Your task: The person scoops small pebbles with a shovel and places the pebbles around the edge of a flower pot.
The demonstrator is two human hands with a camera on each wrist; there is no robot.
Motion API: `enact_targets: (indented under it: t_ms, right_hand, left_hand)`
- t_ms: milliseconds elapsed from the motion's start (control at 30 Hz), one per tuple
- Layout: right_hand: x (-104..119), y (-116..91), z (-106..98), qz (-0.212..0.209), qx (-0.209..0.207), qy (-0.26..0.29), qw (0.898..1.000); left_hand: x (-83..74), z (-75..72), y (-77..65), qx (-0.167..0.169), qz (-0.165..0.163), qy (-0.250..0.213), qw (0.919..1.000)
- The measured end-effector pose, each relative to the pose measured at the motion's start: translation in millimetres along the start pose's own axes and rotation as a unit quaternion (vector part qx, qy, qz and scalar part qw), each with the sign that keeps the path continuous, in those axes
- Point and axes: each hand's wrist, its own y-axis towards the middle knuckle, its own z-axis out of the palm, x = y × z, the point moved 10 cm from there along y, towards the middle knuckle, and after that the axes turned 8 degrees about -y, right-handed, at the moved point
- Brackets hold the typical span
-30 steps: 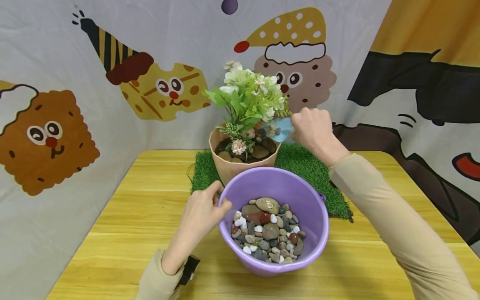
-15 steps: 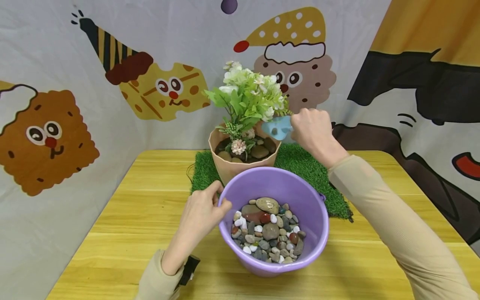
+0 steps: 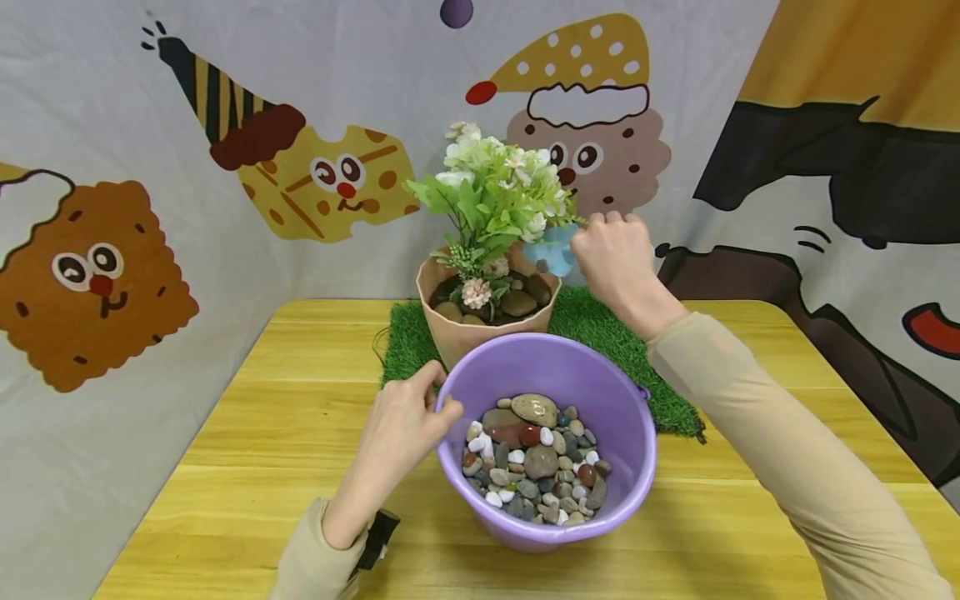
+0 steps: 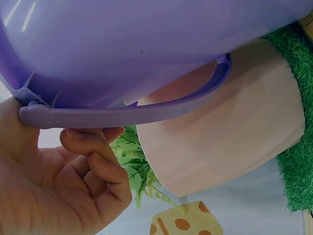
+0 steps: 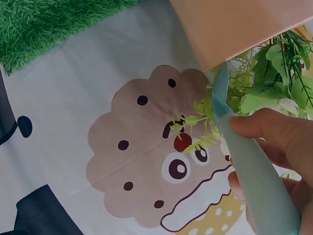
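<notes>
My left hand (image 3: 408, 417) grips the left rim of a purple bucket (image 3: 480, 379), thumb on the inner side. In the left wrist view, curled fingers lie just below the bucket's handle (image 4: 122, 116). Pebbles (image 3: 542, 462) of mixed colours cover the bucket's bottom. My right hand (image 3: 618, 254) holds a small blue trowel by its pale handle (image 5: 259, 181). Its blade (image 3: 551, 250) is tipped over the right rim of a peach flowerpot (image 3: 457, 337). White-flowered greenery (image 3: 495, 192) and large brown stones (image 3: 517, 302) fill the pot; leaves partly cover the blade.
The pot stands on a green artificial grass mat (image 3: 615, 329) behind the bucket. Underneath is a yellow wooden table (image 3: 285, 417). A cloth backdrop (image 3: 360, 50) with cartoon figures hangs close behind the pot.
The trowel's blade has tipped, and the pebbles seen on it a second ago have mostly gone from view. My right hand has shifted slightly left. My left hand and the bucket stay put.
</notes>
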Motion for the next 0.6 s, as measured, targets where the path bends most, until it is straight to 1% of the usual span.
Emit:
enact_targets:
  t_ms: [67,133,267,333,600]
  right_hand:
    - [0.7,-0.7,-2.6,-0.002,-0.012,-0.004,1.0]
    - [0.4,-1.4,-3.0,-0.001,-0.014,-0.001,1.0]
    - [-2.2,-3.2,-0.7,0.008,0.004,0.014,1.0]
    - [-3.7,-5.5,-0.6,0.013,0.007,0.021,1.0]
    - [-10.4,-24.5,-12.4,0.038,-0.033,0.051,0.997]
  left_hand:
    - [-0.3,0.4,0.0,0.0,0.0,-0.001,1.0]
    - [-0.2,0.6,-0.1,0.001,-0.001,-0.002,1.0]
    - [0.4,1.0,-0.3,0.003,-0.004,-0.005,1.0]
    - [0.8,1.0,-0.5,0.004,-0.007,-0.005,1.0]
    - [0.5,1.0,-0.6,0.004,-0.008,-0.005,0.9999]
